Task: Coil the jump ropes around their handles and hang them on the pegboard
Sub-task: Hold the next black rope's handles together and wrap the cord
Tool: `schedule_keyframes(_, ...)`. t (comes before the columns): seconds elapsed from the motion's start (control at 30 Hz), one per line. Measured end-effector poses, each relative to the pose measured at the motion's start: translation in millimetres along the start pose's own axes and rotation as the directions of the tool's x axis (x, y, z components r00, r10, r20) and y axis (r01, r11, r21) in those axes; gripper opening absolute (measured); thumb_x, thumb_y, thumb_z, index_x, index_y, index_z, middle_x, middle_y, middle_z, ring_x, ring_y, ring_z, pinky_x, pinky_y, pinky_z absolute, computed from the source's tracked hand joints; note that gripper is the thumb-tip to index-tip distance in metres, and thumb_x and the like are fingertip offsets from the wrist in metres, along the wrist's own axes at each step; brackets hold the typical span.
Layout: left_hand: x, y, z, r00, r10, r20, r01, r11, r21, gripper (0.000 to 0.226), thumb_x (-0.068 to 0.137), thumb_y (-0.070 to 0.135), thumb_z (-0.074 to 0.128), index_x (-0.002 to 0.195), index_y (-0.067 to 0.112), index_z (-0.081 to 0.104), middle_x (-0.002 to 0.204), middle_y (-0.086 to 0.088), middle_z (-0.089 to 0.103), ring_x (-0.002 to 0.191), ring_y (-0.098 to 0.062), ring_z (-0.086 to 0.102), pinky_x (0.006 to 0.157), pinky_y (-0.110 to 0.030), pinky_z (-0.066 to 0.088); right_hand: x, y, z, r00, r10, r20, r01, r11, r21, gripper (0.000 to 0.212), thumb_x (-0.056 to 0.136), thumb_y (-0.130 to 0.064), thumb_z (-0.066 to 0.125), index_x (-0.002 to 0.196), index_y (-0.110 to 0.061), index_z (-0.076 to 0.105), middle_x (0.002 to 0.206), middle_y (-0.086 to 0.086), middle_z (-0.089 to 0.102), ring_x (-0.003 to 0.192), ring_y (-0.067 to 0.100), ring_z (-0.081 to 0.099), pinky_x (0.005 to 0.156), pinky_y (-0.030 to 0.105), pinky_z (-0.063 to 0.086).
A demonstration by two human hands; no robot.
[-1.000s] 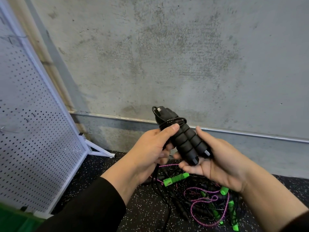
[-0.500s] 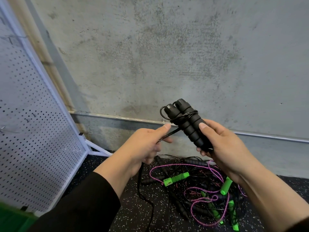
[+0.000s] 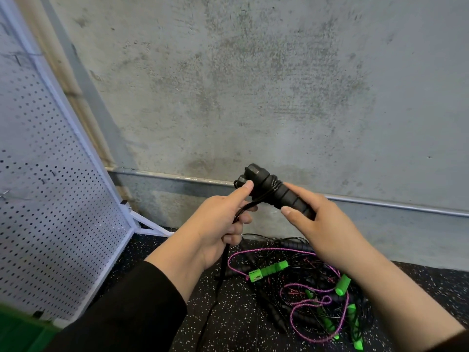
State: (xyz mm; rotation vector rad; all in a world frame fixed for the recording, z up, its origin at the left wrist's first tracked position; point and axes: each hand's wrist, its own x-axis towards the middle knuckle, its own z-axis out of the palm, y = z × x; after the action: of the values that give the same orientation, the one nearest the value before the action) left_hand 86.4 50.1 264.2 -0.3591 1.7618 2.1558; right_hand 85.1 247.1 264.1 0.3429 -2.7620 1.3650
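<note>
Two black foam handles of one jump rope lie side by side, held up in front of the wall. My right hand grips their lower ends. A few turns of thin black rope circle the handles near the top. My left hand grips the loose black rope just below the handles, thumb pressed on the top ends; the rope trails down to the floor. The white pegboard stands at the left.
A tangle of other jump ropes lies on the speckled black floor below my hands, with green handles, a pink-purple rope and black ones. The pegboard's white foot juts toward the concrete wall. A green edge shows bottom left.
The handles tipped upward and then more level, pointing left. My left hand moved from the handles to the rope and drew further turns around them.
</note>
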Motion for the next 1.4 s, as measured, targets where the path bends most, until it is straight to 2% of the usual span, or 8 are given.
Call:
schedule_keyframes(0.2,3.3,-6.9,5.9,0.998,0.056,-0.036,-0.055,0.998,0.009,0.061,0.08,0.066,0.069,0.106,0.011,0.069,0.07,0.001,0.05,0.046,-0.006,0.027,0.042,-0.02,0.021,-5.5,2.7,22.1,0.964,-0.247,-0.099,0.189,0.897,-0.4,0.066,0.083,-0.031,0.08,0.14,-0.05,0.052,0.114,-0.001,0.05,0.102,0.021,0.042,0.088,0.042,0.046)
schedule_keyframes(0.33,5.4,-9.5,4.8,0.994,0.086,-0.069,-0.088,0.996,-0.029,0.042,0.085,0.057,0.071,0.093,0.016,0.064,0.068,-0.001,0.051,0.046,-0.007,0.027,0.041,-0.021,0.021,-7.0,-2.6,27.0,0.94,-0.331,-0.086,0.252,0.84,-0.481,0.071,0.08,-0.037,0.082,0.142,-0.048,0.049,0.122,0.0,0.048,0.105,0.024,0.045,0.087,0.046,0.05)
schedule_keyframes(0.47,3.3,-6.1,4.5,0.984,0.177,-0.012,-0.177,0.984,-0.033,0.033,0.092,0.046,0.068,0.091,0.015,0.059,0.071,-0.002,0.047,0.049,-0.008,0.024,0.047,-0.022,0.018,-8.3,-13.0,14.9,0.994,-0.059,-0.097,0.054,0.997,-0.056,0.065,0.085,-0.055,0.066,0.145,-0.041,0.045,0.115,-0.021,0.049,0.109,0.003,0.051,0.094,0.018,0.04)
schedule_keyframes(0.53,1.5,-5.6,5.6,0.973,0.227,0.029,-0.226,0.973,-0.046,0.031,0.092,0.045,0.068,0.09,0.016,0.058,0.073,-0.001,0.046,0.051,-0.009,0.024,0.048,-0.022,0.02,-6.6,-14.3,9.8,0.98,0.173,-0.103,-0.147,0.964,0.221,0.057,0.089,-0.065,0.055,0.132,-0.028,0.061,0.106,-0.011,0.068,0.096,0.016,0.066,0.088,0.028,0.052)
schedule_keyframes(0.63,0.8,-5.6,7.0,0.953,0.291,0.082,-0.291,0.957,-0.017,0.03,0.084,0.047,0.071,0.087,0.02,0.058,0.079,-0.004,0.042,0.054,-0.009,0.025,0.05,-0.023,0.021,-8.9,-20.3,5.7,0.893,0.35,0.284,-0.442,0.555,0.705,0.072,0.089,-0.073,0.039,0.115,-0.016,0.073,0.1,0.024,0.074,0.072,0.035,0.073,0.069,0.04,0.064)
schedule_keyframes(0.77,1.8,-6.3,5.6,0.948,0.305,0.094,-0.308,0.951,0.025,0.035,0.083,0.049,0.077,0.085,0.02,0.057,0.082,-0.009,0.038,0.053,-0.009,0.026,0.049,-0.023,0.022,-11.6,-18.6,-2.4,0.806,0.24,0.541,-0.592,0.335,0.733,0.065,0.092,-0.064,0.044,0.115,-0.011,0.074,0.086,0.023,0.067,0.053,0.026,0.057,0.047,0.027,0.052)
schedule_keyframes(1.13,1.3,-2.0,5.8,0.985,0.164,0.049,-0.17,0.973,0.158,0.034,0.092,0.052,0.066,0.092,0.019,0.067,0.061,0.005,0.039,0.046,-0.009,0.022,0.043,-0.023,0.02,-5.9,-9.5,5.3,0.944,0.221,0.244,-0.322,0.462,0.827,0.032,0.1,-0.034,0.055,0.114,-0.008,0.067,0.084,0.016,0.059,0.058,0.016,0.041,0.051,0.026,0.038)
schedule_keyframes(1.4,1.8,-4.4,8.2,0.996,0.063,0.064,-0.068,0.996,0.065,0.043,0.095,0.041,0.065,0.117,0.003,0.065,0.063,0.002,0.048,0.046,-0.009,0.02,0.042,-0.022,0.017,-5.3,-9.7,4.7,0.991,0.134,-0.027,-0.108,0.885,0.452,0.015,0.099,-0.026,0.061,0.104,-0.035,0.072,0.07,-0.02,0.06,0.059,0.0,0.047,0.057,0.018,0.039)
